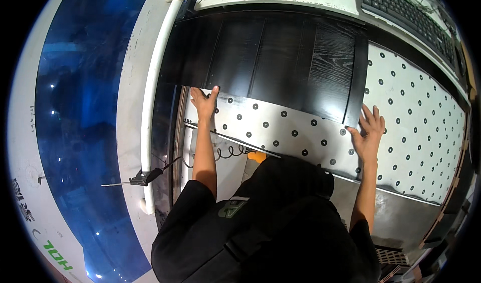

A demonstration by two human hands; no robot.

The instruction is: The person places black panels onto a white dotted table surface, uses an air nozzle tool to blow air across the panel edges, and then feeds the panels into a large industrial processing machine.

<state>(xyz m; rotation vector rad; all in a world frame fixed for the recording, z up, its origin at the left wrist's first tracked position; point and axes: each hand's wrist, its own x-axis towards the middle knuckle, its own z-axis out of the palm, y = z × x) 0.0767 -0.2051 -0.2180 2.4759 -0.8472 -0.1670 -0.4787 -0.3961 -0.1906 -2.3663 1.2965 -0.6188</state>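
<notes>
A large black panel [280, 57] with raised strips and a wood-grain section lies flat on a white table top dotted with black rings [294, 132]. My left hand [203, 104] is at the panel's near edge toward its left end, thumb and fingers apart against that edge. At the near right corner is my right hand [370, 132], fingers spread along the right side and thumb by the near edge. Neither hand is wrapped round the panel. The undersides of my fingers are hidden.
Left of the table runs a white tubular rail [155, 92] beside a blue glossy cover [90, 82]. A black air blow gun [145, 176] with a coiled hose hangs on the rail. A black keyboard [408, 20] sits at the far right. Something orange [257, 156] shows by my body.
</notes>
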